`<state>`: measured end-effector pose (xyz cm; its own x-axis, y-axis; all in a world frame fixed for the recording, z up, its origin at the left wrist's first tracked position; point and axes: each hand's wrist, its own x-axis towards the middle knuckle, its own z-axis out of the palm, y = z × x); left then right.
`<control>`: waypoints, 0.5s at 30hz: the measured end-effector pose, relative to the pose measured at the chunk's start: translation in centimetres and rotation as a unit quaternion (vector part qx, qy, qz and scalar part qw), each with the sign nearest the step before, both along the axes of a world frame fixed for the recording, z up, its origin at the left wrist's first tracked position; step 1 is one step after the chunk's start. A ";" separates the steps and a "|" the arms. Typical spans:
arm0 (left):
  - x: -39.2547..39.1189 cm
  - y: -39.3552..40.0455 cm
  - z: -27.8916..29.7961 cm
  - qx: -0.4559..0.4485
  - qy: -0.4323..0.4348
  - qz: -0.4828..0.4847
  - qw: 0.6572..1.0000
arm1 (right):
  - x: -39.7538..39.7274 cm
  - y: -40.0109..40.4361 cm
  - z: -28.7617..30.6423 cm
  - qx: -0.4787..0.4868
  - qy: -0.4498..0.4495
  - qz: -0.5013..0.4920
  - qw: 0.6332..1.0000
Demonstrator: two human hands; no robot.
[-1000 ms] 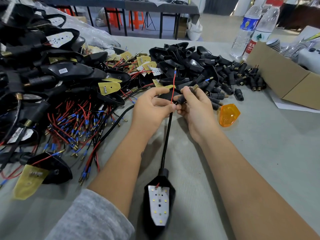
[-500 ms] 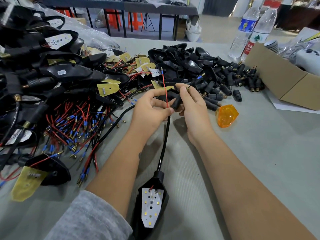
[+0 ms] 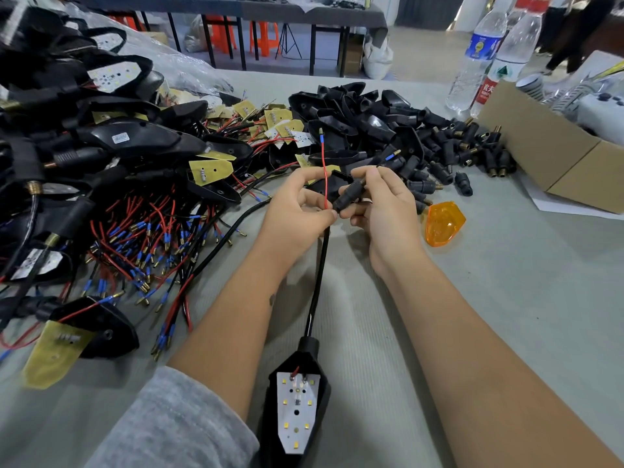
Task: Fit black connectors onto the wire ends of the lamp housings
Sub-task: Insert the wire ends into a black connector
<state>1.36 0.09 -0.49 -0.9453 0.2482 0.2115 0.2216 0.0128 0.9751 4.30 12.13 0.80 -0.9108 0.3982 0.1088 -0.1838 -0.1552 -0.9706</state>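
Note:
A black lamp housing (image 3: 297, 407) with a white LED board lies near the table's front edge, its black cable (image 3: 319, 275) running up to my hands. My left hand (image 3: 297, 214) pinches the cable's top end, where a red wire (image 3: 323, 170) with a blue-sleeved tip stands upright. My right hand (image 3: 385, 207) grips a black connector (image 3: 349, 195) at the cable's end; a black wire with a blue-sleeved tip (image 3: 390, 157) sticks out past the right hand's fingertips. A pile of loose black connectors (image 3: 466, 153) lies behind my right hand.
Heaps of housings with red and black wires (image 3: 111, 197) fill the left. Black shells (image 3: 354, 113) are piled at the back centre. An orange lens (image 3: 442, 222) lies right of my right hand. A cardboard box (image 3: 557, 157) and water bottles (image 3: 479, 52) stand back right.
My right hand has turned the connector and drawn it against the cable end at my left hand's fingertips. The black wire's tip now pokes out beyond the right hand's fingers. The housing barely shifted.

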 end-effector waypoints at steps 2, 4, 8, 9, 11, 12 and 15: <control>0.2 0.2 0.3 0.014 -0.012 -0.002 1.000 | -0.1 0.0 -0.1 0.006 -0.007 -0.006 1.000; 0.3 0.2 0.8 0.050 -0.029 -0.007 0.998 | -0.2 0.0 -0.2 0.022 -0.012 -0.014 1.000; 0.4 -0.3 1.4 0.197 -0.043 -0.064 0.977 | -0.5 0.1 -0.5 0.035 -0.018 -0.023 0.999; 0.4 -0.5 1.5 0.232 -0.044 -0.069 0.969 | -0.5 0.1 -0.6 0.035 -0.020 -0.025 0.999; 0.5 -0.7 1.6 0.277 -0.045 -0.051 0.959 | -0.6 0.1 -0.6 0.030 -0.027 -0.030 0.999; 0.4 -0.7 1.6 0.287 -0.045 -0.035 0.956 | -0.6 0.1 -0.6 0.023 -0.030 -0.031 0.999; 0.2 -0.9 1.6 0.283 -0.041 0.011 0.958 | -0.6 0.2 -0.5 -0.022 -0.029 -0.038 0.999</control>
<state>1.61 -0.85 1.13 -0.9682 0.0946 0.2315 0.1502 -0.5200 0.8409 3.66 12.33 0.27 -0.8820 0.4697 0.0370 -0.1394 -0.1852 -0.9728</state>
